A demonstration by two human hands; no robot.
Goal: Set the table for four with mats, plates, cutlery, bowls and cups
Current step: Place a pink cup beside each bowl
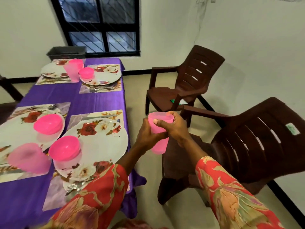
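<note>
Both hands are holding a translucent pink plastic tumbler (159, 132) in the air, off the right edge of the table and above the seat of the nearer dark brown plastic armchair (244, 146). The left hand (146, 135) is wrapping the tumbler's left side and lower half, fingers curled around its wall. The right hand (175, 128) is gripping the upper part from the right, with the thumb lying across the front just under the rim. The tumbler is standing nearly upright between the two palms, its rim showing above the fingers and its base poking out below them.

To the left, a purple tablecloth (77, 96) is covering the table. On it, four floral place mats are each carrying a white plate with rose print; the nearest plate (102, 142) is holding a pink plastic bowl (65, 148), and a fork (72, 187) is lying on the mat just below it. A second pink tumbler (28, 158) is lying blurred at the near left setting, beside another bowl (48, 123). At the far end, more pink cups (72, 70) are standing between the two plates. A second brown armchair (186, 83) is standing further back near the wall.
</note>
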